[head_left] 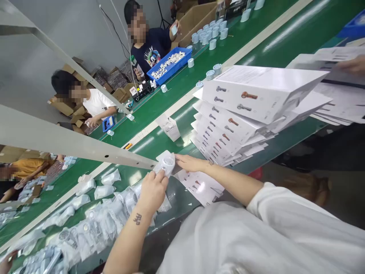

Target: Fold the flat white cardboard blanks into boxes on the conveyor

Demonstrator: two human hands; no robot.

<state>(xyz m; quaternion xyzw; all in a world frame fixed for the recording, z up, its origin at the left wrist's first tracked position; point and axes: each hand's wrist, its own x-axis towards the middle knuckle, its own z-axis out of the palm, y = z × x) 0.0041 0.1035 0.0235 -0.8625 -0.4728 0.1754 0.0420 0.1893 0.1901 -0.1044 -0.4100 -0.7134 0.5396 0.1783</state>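
Two hands point(152, 192) point(189, 163) — one bagged white item point(166, 163) at them — then three co-workers point(149, 55) point(98, 102) point(28, 169), two blue crates point(166, 65) point(352, 26), two green conveyor belts point(182, 91) point(296, 131) — and one stack of printed white boxes point(242, 106).

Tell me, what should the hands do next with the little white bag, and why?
Maybe set the bag down on the printed sheet. The left hand and right hand both touch it, and the sheet lies right beside them, while more bags sit in a pile by the left arm.
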